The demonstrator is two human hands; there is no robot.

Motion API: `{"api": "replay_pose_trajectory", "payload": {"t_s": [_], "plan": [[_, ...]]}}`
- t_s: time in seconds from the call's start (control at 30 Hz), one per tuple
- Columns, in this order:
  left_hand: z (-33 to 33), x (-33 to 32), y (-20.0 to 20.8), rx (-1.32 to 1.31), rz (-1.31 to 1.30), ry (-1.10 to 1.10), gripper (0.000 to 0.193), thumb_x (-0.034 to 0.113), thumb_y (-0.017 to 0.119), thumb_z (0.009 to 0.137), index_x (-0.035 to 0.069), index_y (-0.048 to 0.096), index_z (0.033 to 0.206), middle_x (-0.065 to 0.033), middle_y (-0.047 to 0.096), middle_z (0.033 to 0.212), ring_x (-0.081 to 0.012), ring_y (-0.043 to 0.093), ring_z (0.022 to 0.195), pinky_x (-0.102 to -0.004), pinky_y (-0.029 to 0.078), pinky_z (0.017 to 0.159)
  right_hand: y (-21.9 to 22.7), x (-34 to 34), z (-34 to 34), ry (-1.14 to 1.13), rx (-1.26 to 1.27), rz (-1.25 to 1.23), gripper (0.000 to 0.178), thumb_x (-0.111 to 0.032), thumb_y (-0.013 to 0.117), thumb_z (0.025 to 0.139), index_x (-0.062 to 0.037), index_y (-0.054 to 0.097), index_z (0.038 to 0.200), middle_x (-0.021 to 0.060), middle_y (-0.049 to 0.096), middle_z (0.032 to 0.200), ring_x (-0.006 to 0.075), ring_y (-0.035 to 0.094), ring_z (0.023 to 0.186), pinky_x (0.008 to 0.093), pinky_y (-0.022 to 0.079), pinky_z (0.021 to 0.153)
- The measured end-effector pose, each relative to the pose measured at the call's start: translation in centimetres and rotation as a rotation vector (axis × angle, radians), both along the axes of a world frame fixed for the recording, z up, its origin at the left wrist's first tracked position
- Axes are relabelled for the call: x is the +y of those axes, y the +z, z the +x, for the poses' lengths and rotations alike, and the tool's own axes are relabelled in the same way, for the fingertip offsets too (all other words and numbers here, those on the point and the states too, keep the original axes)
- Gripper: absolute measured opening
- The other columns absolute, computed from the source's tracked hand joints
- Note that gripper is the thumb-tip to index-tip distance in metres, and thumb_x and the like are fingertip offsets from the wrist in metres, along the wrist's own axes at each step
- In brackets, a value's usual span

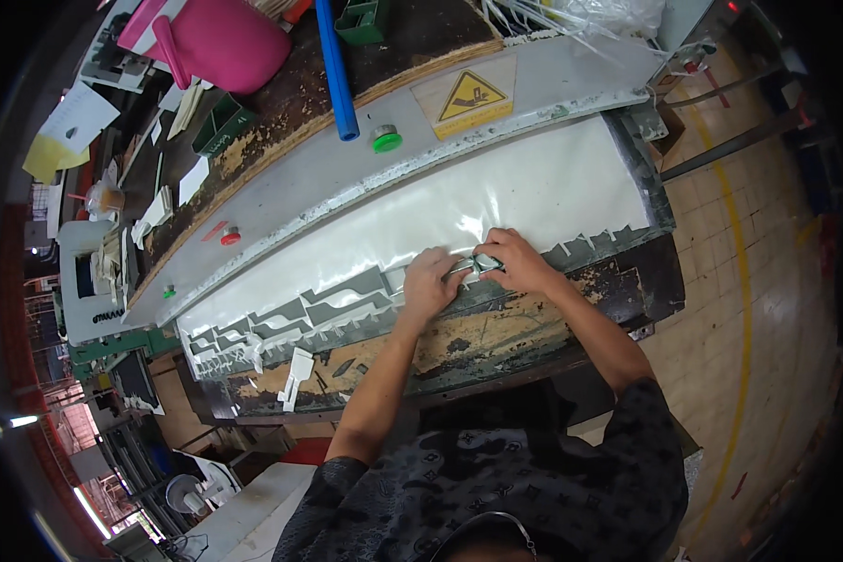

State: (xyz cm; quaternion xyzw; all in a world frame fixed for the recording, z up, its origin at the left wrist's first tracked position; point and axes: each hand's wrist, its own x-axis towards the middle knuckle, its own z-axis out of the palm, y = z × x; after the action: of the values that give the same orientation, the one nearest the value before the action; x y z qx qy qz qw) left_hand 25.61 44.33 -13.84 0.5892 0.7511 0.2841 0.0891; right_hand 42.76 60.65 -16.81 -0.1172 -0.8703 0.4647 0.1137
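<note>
A small shiny metal cutting die (476,264) sits at the near edge of a white glossy sheet (553,178). From its left side my left hand (430,284) grips it with closed fingers. My right hand (515,262) closes round its right end. Left of my hands, a row of shaped cut-outs (351,286) shows dark grey through the sheet, with thin white strips between them. Short slits and tabs run along the near edge to the right. Fingers partly cover the die.
A worn board (496,330) lies under the sheet's near side, with a white scrap (296,379) on it. Behind stands a grey machine beam (393,108) with green and red buttons and a yellow warning sign (475,95). A pink bucket (220,42) and blue tube (335,70) are beyond.
</note>
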Motion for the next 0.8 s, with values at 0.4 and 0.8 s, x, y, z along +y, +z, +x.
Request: {"api": "replay_pose_trajectory", "payload": {"t_s": [0.4,0.8], "plan": [[-1.9,-2.4,2.9,-0.089,-0.052,-0.064,0.042,0.015,0.090,0.077,0.008,0.078,0.116,-0.0082,0.067,0.092,-0.0298,0.065,0.087,-0.0408,0.052,0.081,0.5,-0.1,0.4,0.056,-0.005,-0.021,0.046,-0.014,0.089,0.079,-0.0041,0.071,0.119,0.0105,0.061,0.112,0.0322,0.058,0.114,0.0441,0.046,0.104],[-4.6,-8.4,1.7,-0.060,-0.246,0.198,0.061,0.010,0.087,0.080,0.006,0.063,0.136,-0.0214,0.057,0.119,-0.0412,0.058,0.111,-0.0481,0.050,0.095,1.2,-1.6,-0.3,0.090,-0.153,0.161,0.046,-0.010,0.079,0.089,0.0009,0.066,0.132,0.0132,0.059,0.123,0.0311,0.055,0.123,0.0410,0.046,0.113]]}}
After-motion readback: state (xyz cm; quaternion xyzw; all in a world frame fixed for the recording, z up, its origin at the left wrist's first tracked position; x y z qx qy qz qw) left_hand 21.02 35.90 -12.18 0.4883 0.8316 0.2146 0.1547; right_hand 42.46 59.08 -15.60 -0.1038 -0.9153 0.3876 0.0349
